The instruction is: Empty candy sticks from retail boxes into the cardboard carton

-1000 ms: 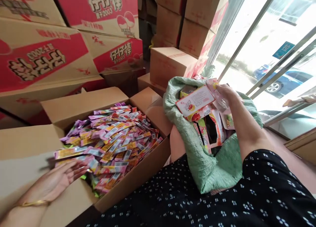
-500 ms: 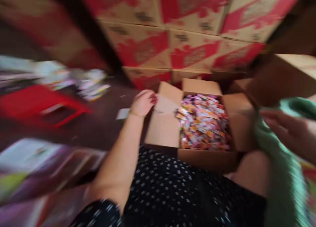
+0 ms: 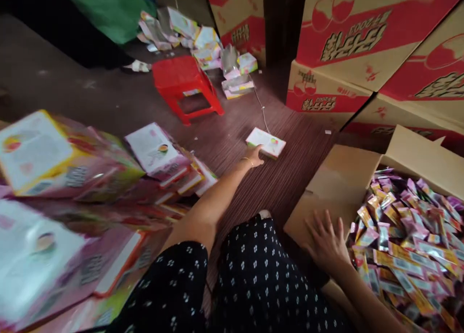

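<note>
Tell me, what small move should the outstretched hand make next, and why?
Probably close the fingers on the small flat packet: the left hand just touches its near edge on the floor, without yet gripping it, while the right hand rests on the cardboard box flap.

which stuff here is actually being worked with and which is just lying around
In hand:
- left hand reaching to the flat white box on the floor
- right hand pressed on a flap of the open carton of sachets

Lying about:
- red stool
- stacked pink boxes
- printed cartons
</note>
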Demonstrator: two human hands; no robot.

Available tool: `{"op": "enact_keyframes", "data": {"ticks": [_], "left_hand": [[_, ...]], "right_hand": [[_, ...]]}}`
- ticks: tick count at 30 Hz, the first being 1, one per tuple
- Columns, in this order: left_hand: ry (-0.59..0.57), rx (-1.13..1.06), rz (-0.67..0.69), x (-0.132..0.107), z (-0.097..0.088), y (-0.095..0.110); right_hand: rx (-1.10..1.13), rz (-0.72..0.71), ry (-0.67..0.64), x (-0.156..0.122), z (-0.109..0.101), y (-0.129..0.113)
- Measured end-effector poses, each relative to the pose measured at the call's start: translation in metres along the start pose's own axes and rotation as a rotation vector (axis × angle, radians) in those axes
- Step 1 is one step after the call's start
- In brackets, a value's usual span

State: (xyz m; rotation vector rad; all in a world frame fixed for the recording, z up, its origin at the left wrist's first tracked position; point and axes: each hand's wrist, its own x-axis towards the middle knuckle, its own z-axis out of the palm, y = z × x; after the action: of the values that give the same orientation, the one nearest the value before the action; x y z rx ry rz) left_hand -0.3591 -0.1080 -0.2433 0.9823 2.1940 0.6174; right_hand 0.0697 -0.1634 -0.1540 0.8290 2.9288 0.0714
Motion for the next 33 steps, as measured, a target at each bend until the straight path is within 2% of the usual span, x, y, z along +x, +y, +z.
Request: {"op": "enact_keyframes", "data": {"ticks": [2, 4, 6, 9, 11, 14, 16, 18, 20, 23, 25, 27, 29, 31, 33], "left_hand": [[-0.099, 0.233, 0.078, 0.03, 0.018, -0.008], [-0.21, 0.49, 0.198, 0.065, 0.031, -0.011], [-0.272, 0.633, 0.31, 0.102, 0.043, -0.012], [-0.279, 0.657, 0.437, 0.151, 0.066, -0.012], [-0.282, 0.646, 0.494, 0.176, 0.081, -0.015], [-0.326, 0.645, 0.533, 0.196, 0.097, -0.023], [-0.328, 0.627, 0.549, 0.197, 0.101, -0.026], [-0.304, 0.605, 0.568, 0.187, 0.104, -0.024], [-0.304, 0.589, 0.576, 0.163, 0.107, -0.017], [-0.342, 0.525, 0.544, 0.112, 0.106, -0.005], [-0.331, 0.436, 0.438, 0.076, 0.096, 0.0], [-0.295, 0.21, 0.309, 0.047, 0.074, 0.006], [-0.237, -0.185, 0.248, 0.022, 0.041, 0.021], [-0.153, -0.59, 0.304, -0.002, 0.002, 0.051], [-0.06, -0.823, 0.424, -0.031, -0.038, 0.097]], "right_hand": [[0.018, 0.007, -0.018, -0.001, 0.007, -0.002], [0.072, 0.03, 0.013, -0.003, 0.004, -0.004], [0.158, 0.07, 0.06, -0.003, -0.003, -0.008], [0.268, 0.13, 0.081, -0.001, -0.011, -0.013], [0.295, 0.141, 0.077, 0.001, -0.012, -0.016], [0.296, 0.129, 0.055, 0.003, -0.013, -0.018], [0.289, 0.119, 0.036, 0.004, -0.014, -0.019], [0.282, 0.113, 0.036, 0.006, -0.015, -0.019], [0.26, 0.099, 0.029, 0.007, -0.016, -0.019], [0.209, 0.078, -0.029, 0.01, -0.015, -0.018], [0.203, 0.093, -0.067, 0.011, -0.014, -0.017], [0.218, 0.119, -0.082, 0.012, -0.012, -0.015], [0.238, 0.131, -0.092, 0.012, -0.009, -0.013], [0.289, 0.133, -0.09, 0.013, -0.007, -0.012], [0.409, 0.149, -0.075, 0.018, -0.009, -0.011]]}}
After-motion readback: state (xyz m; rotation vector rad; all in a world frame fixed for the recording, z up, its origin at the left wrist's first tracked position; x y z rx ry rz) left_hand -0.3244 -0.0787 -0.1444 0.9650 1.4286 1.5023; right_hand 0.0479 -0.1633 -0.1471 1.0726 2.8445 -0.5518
